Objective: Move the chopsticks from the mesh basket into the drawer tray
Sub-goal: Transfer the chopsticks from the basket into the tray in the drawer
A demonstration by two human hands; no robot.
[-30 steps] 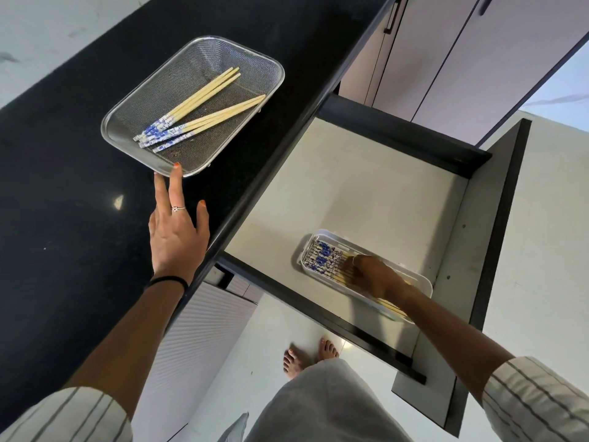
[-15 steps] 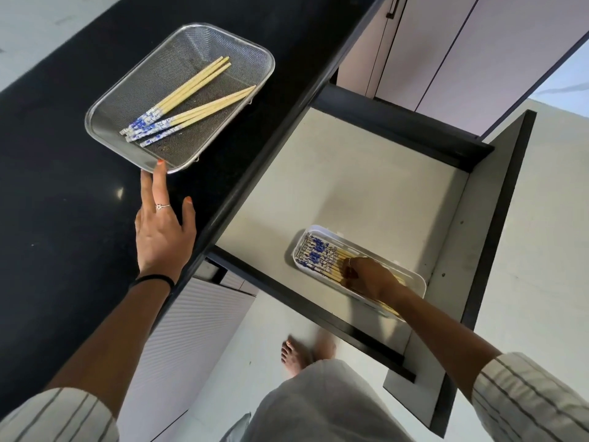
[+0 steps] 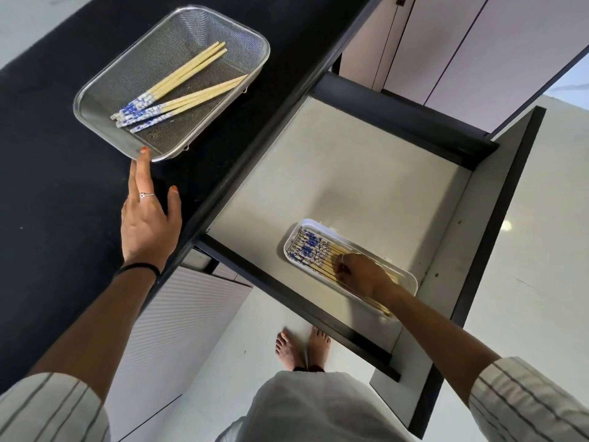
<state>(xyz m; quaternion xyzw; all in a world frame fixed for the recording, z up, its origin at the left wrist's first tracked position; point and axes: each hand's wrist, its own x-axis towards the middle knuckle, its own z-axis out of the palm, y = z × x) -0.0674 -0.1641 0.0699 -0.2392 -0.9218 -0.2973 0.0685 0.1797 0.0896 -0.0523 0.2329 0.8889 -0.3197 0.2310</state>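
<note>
meanwhile the flat-fingered left hand (image 3: 147,223) had reached the mesh basket (image 3: 95,90); the right hand (image 3: 360,274), fingers curled, still settled chopsticks (image 3: 310,250) in the tray (image 3: 411,277), grip unclear.

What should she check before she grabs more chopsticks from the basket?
1. Chopsticks left in the mesh basket: ok, several chopsticks lie loose inside.
2. Left hand free: ok, open, a fingertip at the basket's near rim.
3. Right hand free: cannot tell, its fingers are down on the chopsticks in the white tray.
4. Drawer open: ok, pulled well out.
5. Tray chopsticks tidy: ok, they lie side by side, blue ends together.
6. Room left in tray: cannot tell.
</note>
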